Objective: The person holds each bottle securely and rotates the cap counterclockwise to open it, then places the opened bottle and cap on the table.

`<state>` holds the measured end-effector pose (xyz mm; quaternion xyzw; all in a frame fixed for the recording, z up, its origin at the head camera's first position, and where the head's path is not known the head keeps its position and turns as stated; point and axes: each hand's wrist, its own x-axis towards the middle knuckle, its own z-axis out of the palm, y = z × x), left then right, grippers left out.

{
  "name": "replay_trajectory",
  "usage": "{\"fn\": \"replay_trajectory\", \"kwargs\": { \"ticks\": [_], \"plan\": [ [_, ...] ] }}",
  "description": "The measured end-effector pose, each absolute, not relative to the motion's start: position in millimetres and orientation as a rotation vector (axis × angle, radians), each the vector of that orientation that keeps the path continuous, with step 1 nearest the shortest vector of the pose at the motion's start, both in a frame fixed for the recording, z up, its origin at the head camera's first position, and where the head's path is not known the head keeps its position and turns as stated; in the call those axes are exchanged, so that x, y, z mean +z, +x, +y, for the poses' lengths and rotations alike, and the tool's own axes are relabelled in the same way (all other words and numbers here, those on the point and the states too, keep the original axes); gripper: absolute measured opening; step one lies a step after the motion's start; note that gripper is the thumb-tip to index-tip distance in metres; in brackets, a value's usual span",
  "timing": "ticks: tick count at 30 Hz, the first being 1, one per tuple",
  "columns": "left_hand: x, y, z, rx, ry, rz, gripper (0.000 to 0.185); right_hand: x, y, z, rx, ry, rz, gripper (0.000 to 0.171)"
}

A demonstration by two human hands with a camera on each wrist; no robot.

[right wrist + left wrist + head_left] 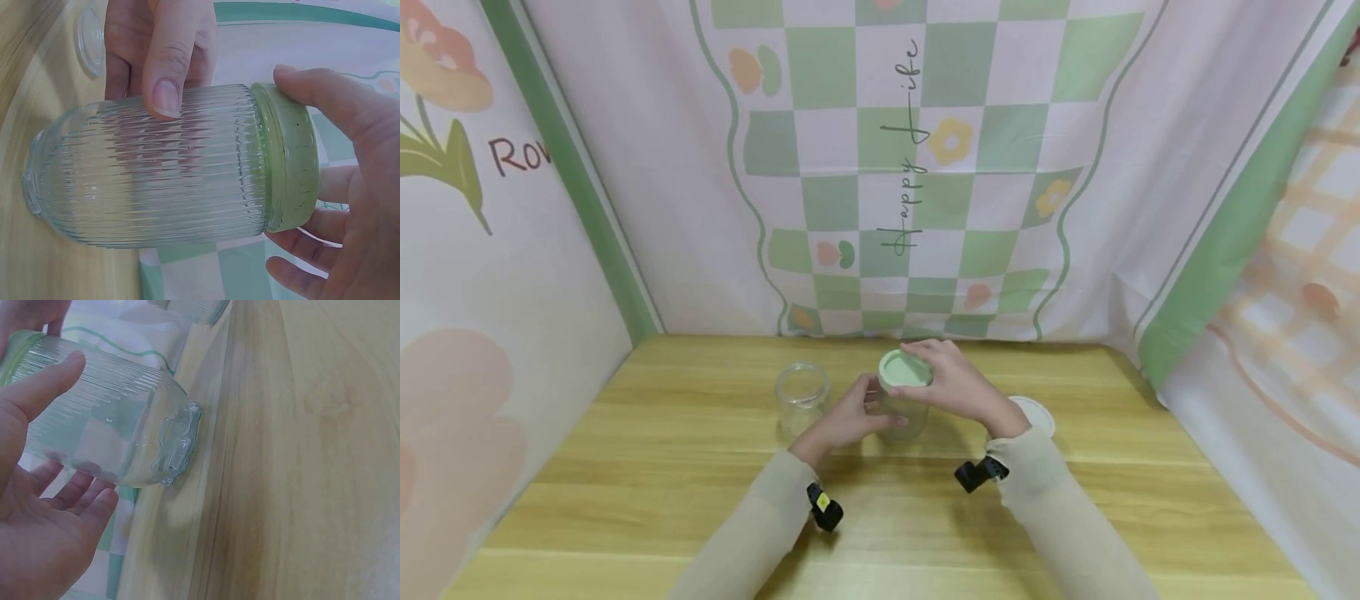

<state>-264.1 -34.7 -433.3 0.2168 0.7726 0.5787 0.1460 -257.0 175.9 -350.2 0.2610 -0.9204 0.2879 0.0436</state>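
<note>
Two things fill my grip: my left hand [844,417] holds the clear, ribbed glass jar [194,209] near the middle of the far edge of the light wooden table [895,550], and my right hand [958,383] grips the round, pale green lid [292,162] on its mouth. If my left hold slackened, the glass might turn or tip; uneven pressure could set the lid crooked. I see nothing inside it, nor inside the lidless clear glass jar [801,407] toward the far left corner; a round white lid [1039,414] lies toward the far right.

A pale wood-grained table [895,546]. On it, an uncovered clear glass jar [802,406] stands near eleven o'clock; a round white lid [1036,414] lies toward two. At twelve, a green-lidded jar [181,181] is upright, its contact unclear.
</note>
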Motion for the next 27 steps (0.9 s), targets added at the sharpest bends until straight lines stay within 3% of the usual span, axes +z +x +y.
{"fn": "replay_trajectory", "kwargs": {
  "ticks": [27],
  "plan": [
    [-430.4,-260.6,-35.2,1.668,0.602,2.215,0.082,-339.1,-250.0,178.5,0.9,0.713,-2.752,0.079]
  ]
}}
